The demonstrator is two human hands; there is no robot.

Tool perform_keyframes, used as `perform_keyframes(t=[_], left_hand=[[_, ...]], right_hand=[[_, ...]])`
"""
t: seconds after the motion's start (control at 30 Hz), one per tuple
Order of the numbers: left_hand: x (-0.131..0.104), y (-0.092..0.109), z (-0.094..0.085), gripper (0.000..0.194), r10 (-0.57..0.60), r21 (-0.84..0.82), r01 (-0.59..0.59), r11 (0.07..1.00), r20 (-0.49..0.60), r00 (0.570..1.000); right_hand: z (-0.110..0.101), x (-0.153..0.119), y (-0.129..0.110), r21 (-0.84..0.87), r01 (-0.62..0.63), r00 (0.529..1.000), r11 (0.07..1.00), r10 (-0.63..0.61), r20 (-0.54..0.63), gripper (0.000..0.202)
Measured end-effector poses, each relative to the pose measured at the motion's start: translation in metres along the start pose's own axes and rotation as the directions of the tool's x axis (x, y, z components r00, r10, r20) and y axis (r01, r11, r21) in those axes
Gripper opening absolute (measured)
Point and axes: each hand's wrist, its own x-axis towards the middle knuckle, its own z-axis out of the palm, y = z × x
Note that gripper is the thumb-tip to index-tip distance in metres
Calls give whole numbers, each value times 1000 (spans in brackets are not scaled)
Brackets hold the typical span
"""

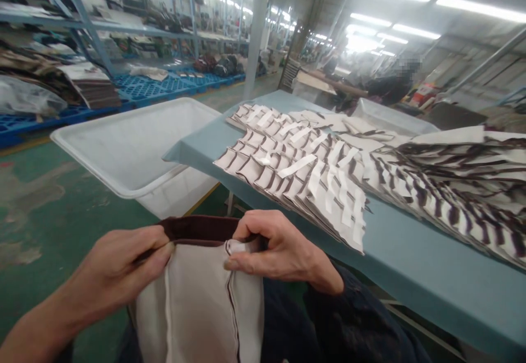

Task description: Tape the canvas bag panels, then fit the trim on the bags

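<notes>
A pale sewn fabric piece [199, 297] with a dark maroon inner side and raised seams hangs at the bottom centre, in front of my body. My left hand [125, 259] pinches its top edge at the left seam. At the right seam, my right hand [275, 245] grips the same edge between thumb and bent fingers, where a small folded end shows. Between the two hands the top edge gapes and the maroon lining is visible. The lower end of the piece runs out of view.
Stacked pale pieces with dark edges [287, 160] lie in rows on a blue-green table [394, 242]. A white plastic bin [110, 143] stands left of it. Blue shelving [88, 28] and pallets hold materials behind. A blurred person [394, 83] is at the back right.
</notes>
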Motion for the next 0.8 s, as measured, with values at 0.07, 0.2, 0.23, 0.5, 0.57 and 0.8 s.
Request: perform_keyframes(t=[0.07, 0.2, 0.23, 0.5, 0.57, 0.8], left_hand=[[7, -5, 5, 27, 21, -125, -15, 992, 45, 999], [9, 4, 17, 15, 188, -341, -129, 931, 146, 971], [9, 9, 19, 13, 211, -372, -138, 918, 163, 964], [21, 43, 18, 10, 105, -515, 3, 857, 180, 978], [24, 47, 16, 13, 88, -511, 30, 859, 205, 975], [22, 44, 21, 23, 114, -553, 48, 832, 255, 960]], right_hand=[[2, 2, -1, -2, 42, 999, 999, -42, 23, 63], [9, 0, 1, 37, 84, 993, 996, -87, 85, 57], [11, -1, 1, 44, 69, 992, 997, -73, 99, 57], [16, -2, 1, 202, -87, 981, 976, 49, 189, 59], [16, -2, 2, 186, -102, 980, 977, 66, 190, 60], [15, 2, 16, 283, -289, 929, 915, 197, 312, 63]])
